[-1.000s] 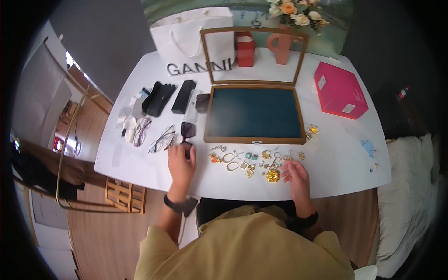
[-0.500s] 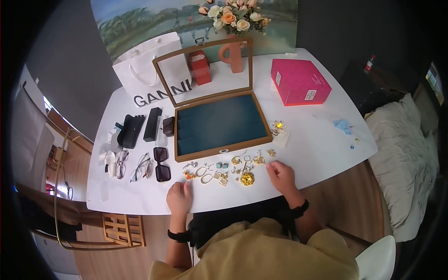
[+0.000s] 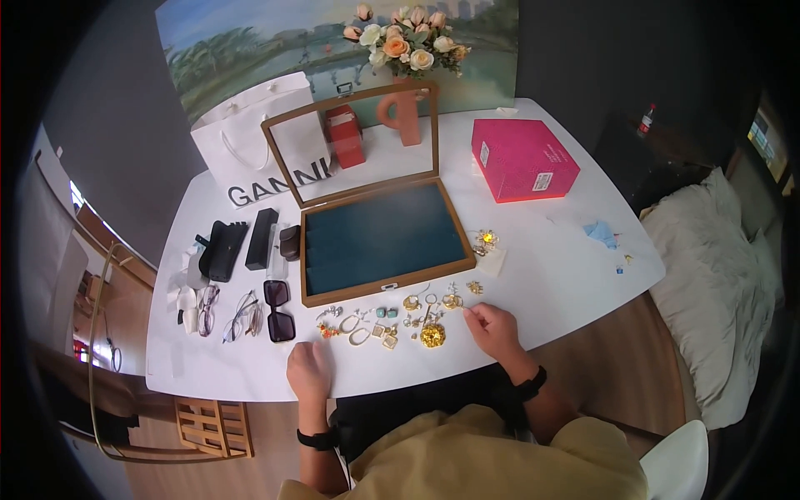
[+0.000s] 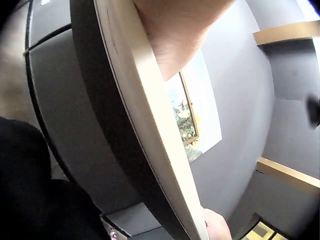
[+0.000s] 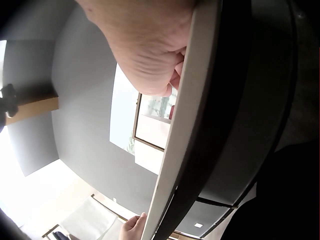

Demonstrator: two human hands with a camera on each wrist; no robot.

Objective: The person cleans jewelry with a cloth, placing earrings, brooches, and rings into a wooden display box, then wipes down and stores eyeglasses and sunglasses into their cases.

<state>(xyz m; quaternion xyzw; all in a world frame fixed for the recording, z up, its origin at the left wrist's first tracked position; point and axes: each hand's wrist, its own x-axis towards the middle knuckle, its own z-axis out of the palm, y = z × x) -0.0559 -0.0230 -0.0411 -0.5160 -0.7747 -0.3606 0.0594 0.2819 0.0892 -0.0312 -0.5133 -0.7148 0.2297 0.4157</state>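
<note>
My left hand [image 3: 308, 372] rests near the table's front edge, fingers loosely curled, below an orange and gold jewelry piece [image 3: 328, 329]. On the right, my right hand [image 3: 493, 331] lies with its fingers loosely bent, beside a large gold ornament [image 3: 432, 335] and a gold earring [image 3: 452, 301]. Neither hand shows anything in its grip. Between them are spread gold hoops [image 3: 359, 337], turquoise earrings [image 3: 387, 313] and square earrings [image 3: 389, 341]. Behind the jewelry stands a wooden display case [image 3: 383, 242], its glass lid raised. Both wrist views show mostly the table edge, with the fingers largely hidden.
Dark sunglasses [image 3: 280, 321], two pairs of eyeglasses [image 3: 242, 318] and black cases [image 3: 223, 250] lie at the left. A white paper bag [image 3: 250, 142], red box [image 3: 345, 137] and flower vase [image 3: 407, 117] stand at the back. A pink box [image 3: 523, 158] sits at the right.
The left hand has withdrawn from the sunglasses toward the table's front edge. The right hand has moved slightly right of the gold ornament, its fingers more curled. The head view has shifted.
</note>
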